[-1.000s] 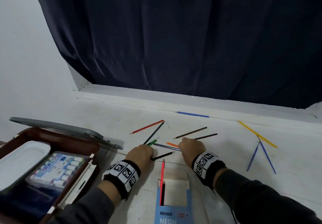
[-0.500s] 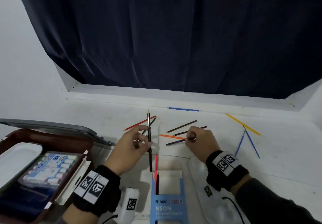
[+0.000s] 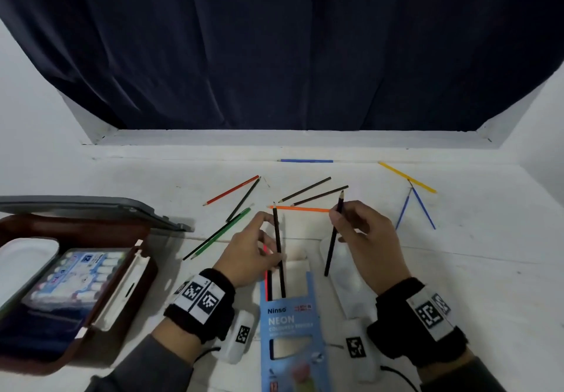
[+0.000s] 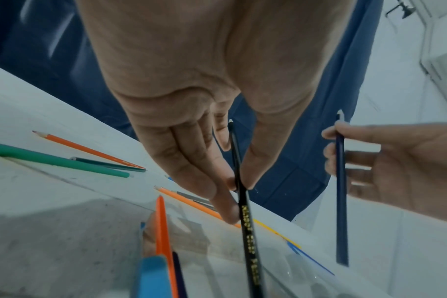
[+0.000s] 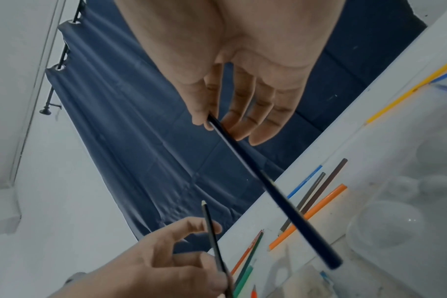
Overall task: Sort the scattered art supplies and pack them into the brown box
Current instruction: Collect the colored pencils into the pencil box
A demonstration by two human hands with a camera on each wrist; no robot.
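Pinching a black pencil with gold lettering (image 3: 278,248) between thumb and fingertips, the left hand (image 3: 248,257) holds it near-upright, lower end inside the open top of the blue cardboard "Ninso NEON" pencil carton (image 3: 290,324). An orange-red pencil (image 3: 266,272) already stands in that carton beside it. The right hand (image 3: 366,242) grips a dark blue pencil (image 3: 333,236) between thumb and index finger, other fingers loosely extended; the pencil hangs tilted, clear of the white tabletop (image 3: 473,254), above a clear plastic tray (image 3: 351,281).

Loose on the tabletop: orange pencil (image 3: 300,208), two dark brown pencils (image 3: 317,196), red pencil (image 3: 232,191), green pencils (image 3: 219,234), light blue pencil (image 3: 306,161), yellow pencil (image 3: 407,177), two blue pencils (image 3: 415,211).

The brown box (image 3: 91,300) sits open at the left, well apart from both hands, holding a white palette tray (image 3: 21,257) and a pack of paint tubes (image 3: 76,278).
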